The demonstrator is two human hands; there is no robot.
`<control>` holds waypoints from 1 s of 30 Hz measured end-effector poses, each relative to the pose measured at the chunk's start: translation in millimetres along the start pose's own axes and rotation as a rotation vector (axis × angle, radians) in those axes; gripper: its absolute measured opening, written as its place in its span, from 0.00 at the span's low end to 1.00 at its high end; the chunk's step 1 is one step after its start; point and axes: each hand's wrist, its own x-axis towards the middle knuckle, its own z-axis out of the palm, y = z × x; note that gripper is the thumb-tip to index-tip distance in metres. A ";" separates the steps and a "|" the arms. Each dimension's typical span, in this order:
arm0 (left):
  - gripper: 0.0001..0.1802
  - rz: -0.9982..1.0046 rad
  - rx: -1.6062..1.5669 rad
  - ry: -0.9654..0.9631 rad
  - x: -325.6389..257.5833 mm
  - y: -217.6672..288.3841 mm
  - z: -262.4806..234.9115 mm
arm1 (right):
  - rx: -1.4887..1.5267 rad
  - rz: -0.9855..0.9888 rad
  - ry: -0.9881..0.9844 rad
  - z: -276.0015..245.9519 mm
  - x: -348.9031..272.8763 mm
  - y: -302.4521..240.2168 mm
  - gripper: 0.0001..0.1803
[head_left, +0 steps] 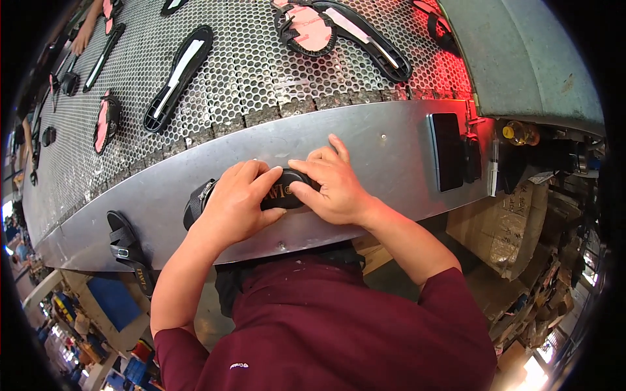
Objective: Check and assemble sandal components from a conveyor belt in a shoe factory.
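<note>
A black sandal (282, 199) with gold print on its insole lies crosswise in front of me, over the metal ledge (365, 150). My left hand (240, 199) grips its middle, thumb on the near edge and fingers along the far edge. Part of the straps sticks out left of that hand; the rest is covered. My right hand (331, 186) pinches the printed end between thumb and fingers, with one finger raised off it. Farther left on the ledge rests another black sandal (122, 238) with a silver buckle, which neither hand touches.
Beyond the ledge runs a perforated metal conveyor (241, 85) bearing black soles (179, 78) and pink-bottomed sandal uppers (313, 29). A phone (447, 151) lies at right, below a grey machine housing (528, 58). A yellow bottle (521, 133) and cardboard (502, 228) stand beyond. Another person's hand (81, 39) shows far left.
</note>
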 end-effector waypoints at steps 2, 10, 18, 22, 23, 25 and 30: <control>0.36 0.000 0.004 0.009 2.4 2.9 0.0 | 0.028 -0.002 0.039 -0.5 0.1 -1.5 0.21; 0.38 -0.094 -0.008 0.017 14.5 30.9 -25.2 | 0.209 -0.004 0.001 -27.6 14.5 -2.7 0.18; 0.22 -0.474 -0.657 -0.269 33.4 -6.1 -28.6 | 0.294 -0.086 -0.062 -61.1 62.8 -9.7 0.21; 0.16 -0.624 -0.949 0.047 29.3 -1.8 -17.9 | 0.757 0.367 -0.211 -44.2 56.6 -7.1 0.25; 0.17 -0.639 -1.046 0.162 28.5 -1.0 -15.1 | 0.861 0.413 -0.278 -35.6 52.9 -10.8 0.27; 0.18 -0.652 -1.156 0.290 27.3 -1.2 -8.9 | 0.929 0.476 -0.410 -22.3 47.4 -11.1 0.23; 0.17 -0.737 -1.066 0.317 29.2 15.7 -3.3 | 0.766 0.468 -0.460 -17.3 44.3 -5.2 0.17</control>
